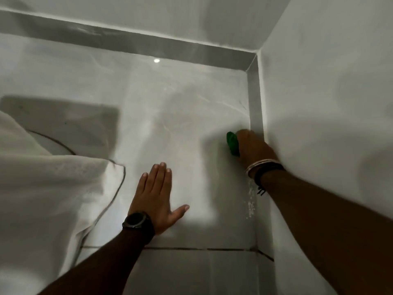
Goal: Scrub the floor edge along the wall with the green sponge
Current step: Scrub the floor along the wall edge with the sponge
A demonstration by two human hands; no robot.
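My right hand (pixel 254 146) grips the green sponge (pixel 232 143) and presses it onto the floor where the glossy grey tile meets the grey skirting strip (pixel 255 107) of the right wall. Only the sponge's left part shows; my fingers cover the rest. My left hand (pixel 158 195) lies flat on the floor tile (pixel 170 116) with fingers spread and nothing in it, well left of the sponge. White foam specks (pixel 251 201) lie along the floor edge just behind my right wrist.
White bedding (pixel 49 188) with dark piping hangs over the floor at the left. The two white walls meet in a corner (pixel 256 55) at the far right. A dark grout line (pixel 202 249) crosses the floor near me.
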